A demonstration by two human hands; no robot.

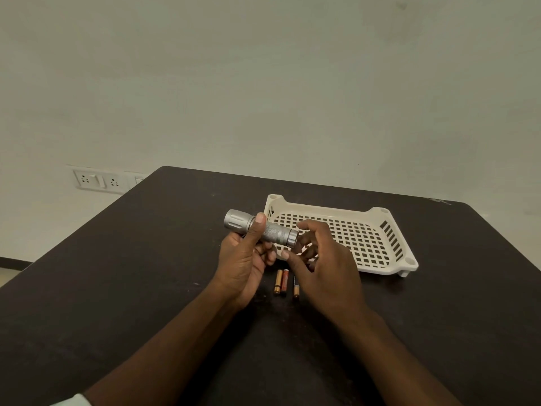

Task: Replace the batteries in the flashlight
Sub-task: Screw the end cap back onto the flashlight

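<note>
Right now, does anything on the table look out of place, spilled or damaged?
Nothing stands out. The left hand holds the flashlight, three batteries lie loose by the empty basket, and the right hand is at the tail cap.

Bare forearms, white sleeve edge [76,399]

A single head-worn wide-angle camera looks forward and down, close over the dark desk [146,259], wall toward 12 o'clock.
</note>
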